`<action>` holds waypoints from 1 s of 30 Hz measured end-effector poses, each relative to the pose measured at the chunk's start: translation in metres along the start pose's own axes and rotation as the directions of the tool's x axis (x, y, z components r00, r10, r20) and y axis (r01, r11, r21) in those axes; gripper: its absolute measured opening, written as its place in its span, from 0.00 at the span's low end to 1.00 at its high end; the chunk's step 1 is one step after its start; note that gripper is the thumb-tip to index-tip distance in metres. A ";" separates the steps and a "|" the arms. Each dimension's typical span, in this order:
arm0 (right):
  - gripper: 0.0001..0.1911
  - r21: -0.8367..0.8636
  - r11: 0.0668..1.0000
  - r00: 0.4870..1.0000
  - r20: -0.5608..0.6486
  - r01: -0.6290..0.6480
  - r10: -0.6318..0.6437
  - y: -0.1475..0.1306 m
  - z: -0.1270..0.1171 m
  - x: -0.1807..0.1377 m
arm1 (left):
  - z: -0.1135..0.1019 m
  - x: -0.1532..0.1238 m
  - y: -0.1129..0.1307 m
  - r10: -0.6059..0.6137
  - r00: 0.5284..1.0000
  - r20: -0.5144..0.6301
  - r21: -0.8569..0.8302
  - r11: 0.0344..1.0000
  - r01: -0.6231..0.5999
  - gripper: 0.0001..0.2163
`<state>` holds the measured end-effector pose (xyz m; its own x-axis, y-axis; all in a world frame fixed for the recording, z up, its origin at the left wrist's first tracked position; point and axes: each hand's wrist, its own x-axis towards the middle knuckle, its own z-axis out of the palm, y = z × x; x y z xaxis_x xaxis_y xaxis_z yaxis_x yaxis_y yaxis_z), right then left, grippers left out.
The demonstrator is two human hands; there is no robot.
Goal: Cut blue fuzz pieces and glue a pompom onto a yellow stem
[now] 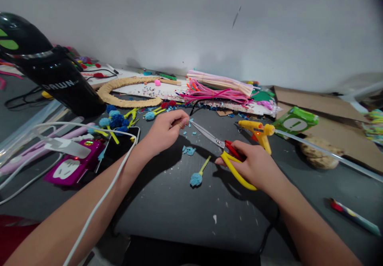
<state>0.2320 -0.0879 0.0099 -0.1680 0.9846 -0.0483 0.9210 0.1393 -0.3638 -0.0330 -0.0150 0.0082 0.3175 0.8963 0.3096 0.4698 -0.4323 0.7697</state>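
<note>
My left hand (166, 130) is closed in a pinch, with a small light-blue strip (191, 120) poking out past the fingertips. In my right hand (257, 164) are scissors (220, 143) with red and yellow handles, and their blade tips reach the strip. Whether the blades are parted at the tips is hard to make out. Below the tips lie several light-blue snippets (189, 150) on the dark table (167, 214). Nearer to me rests a light-blue pipe-cleaner flower (196, 179) with a yellow-green stem.
A yellow glue gun (256, 129) stands to the right, by a green packet (296, 119) and cardboard (338, 134). Pink pipe cleaners (218, 92) lie at the back. A black bottle (60, 74) and purple power strip (74, 164) are left; a white cable (101, 202) crosses my left forearm.
</note>
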 end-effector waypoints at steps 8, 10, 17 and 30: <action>0.26 0.012 1.000 1.000 0.004 0.005 -0.005 0.000 -0.002 0.000 | -0.002 0.000 0.000 0.012 1.000 0.020 0.012 1.000 -0.013 0.06; 0.26 0.016 1.000 1.000 -0.002 0.008 -0.008 0.000 -0.002 0.000 | -0.002 0.000 0.001 0.005 1.000 0.015 0.016 1.000 -0.005 0.07; 0.26 0.044 0.999 1.000 -0.014 0.014 -0.014 0.000 -0.002 -0.001 | -0.001 0.000 0.000 -0.012 1.000 -0.002 -0.002 1.000 0.012 0.08; 0.27 0.055 0.998 0.997 -0.069 0.020 -0.017 -0.001 -0.003 -0.002 | -0.001 0.000 -0.002 -0.017 0.999 -0.027 -0.007 1.000 0.016 0.08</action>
<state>0.2321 -0.0898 0.0127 -0.1587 0.9871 0.0218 0.8966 0.1533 -0.4156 -0.0347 -0.0137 0.0078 0.2871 0.9057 0.3118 0.4693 -0.4168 0.7785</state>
